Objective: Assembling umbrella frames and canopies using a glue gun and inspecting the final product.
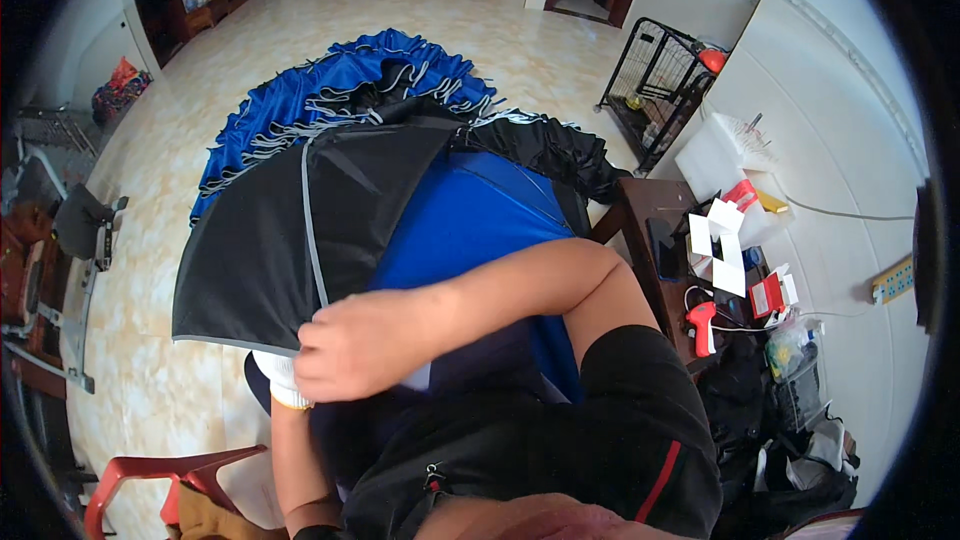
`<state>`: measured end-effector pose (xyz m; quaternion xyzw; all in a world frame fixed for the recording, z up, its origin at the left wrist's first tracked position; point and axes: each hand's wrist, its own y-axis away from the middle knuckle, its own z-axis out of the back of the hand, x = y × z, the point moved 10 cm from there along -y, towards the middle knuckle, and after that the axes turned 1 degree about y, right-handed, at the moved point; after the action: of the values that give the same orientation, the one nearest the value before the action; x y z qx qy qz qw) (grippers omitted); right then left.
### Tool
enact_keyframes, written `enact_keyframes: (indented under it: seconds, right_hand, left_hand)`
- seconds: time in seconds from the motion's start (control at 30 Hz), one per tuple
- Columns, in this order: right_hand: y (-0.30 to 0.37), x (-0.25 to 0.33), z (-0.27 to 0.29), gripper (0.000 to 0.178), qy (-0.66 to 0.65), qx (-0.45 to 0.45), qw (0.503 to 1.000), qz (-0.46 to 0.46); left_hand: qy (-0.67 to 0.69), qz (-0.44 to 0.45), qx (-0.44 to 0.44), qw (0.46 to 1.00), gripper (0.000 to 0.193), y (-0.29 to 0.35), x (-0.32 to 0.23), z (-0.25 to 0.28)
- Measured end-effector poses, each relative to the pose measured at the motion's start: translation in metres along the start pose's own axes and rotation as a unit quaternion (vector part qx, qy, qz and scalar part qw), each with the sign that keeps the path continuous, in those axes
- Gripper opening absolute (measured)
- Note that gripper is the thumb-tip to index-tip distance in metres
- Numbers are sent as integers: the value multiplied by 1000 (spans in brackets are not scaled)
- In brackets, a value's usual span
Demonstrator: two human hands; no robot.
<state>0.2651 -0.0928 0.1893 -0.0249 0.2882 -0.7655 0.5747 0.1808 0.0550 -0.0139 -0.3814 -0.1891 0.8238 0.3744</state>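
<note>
A black umbrella canopy with grey edging and a grey seam spreads in front of me, and a bright blue panel lies beside it. My right hand crosses over to the left, its fingers curled closed at the canopy's lower edge. My left hand wears a white knit glove and reaches up under that same edge. Its fingers are hidden by the black cloth and by my right hand.
Gathered blue and black fabric with grey edging is heaped on the tiled floor beyond. At right, a dark wooden table carries a phone, an opened white box and a red glue gun. A wire cage and red chair stand nearby.
</note>
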Motion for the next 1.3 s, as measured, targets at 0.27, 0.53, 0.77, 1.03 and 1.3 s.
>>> enact_keyframes:
  seconds: [0.27,0.53,0.77,1.03,1.3]
  right_hand:
    - [85,-93,-45,29,-133,230,958,-112]
    - [87,-104,3,22,-11,136,986,-97]
    - [44,-42,5,13,-195,118,973,-41]
    - [4,-49,-12,22,-305,59,932,-185]
    - [-1,-43,-5,16,-386,126,905,-130]
  left_hand:
    - [-78,34,-135,987,48,22,-58,99]
    - [-381,246,-206,867,46,177,128,195]
    - [-177,320,-256,895,54,171,136,215]
    - [-120,-261,42,957,66,11,-204,71]
    - [-41,-145,190,970,43,-36,-148,15]
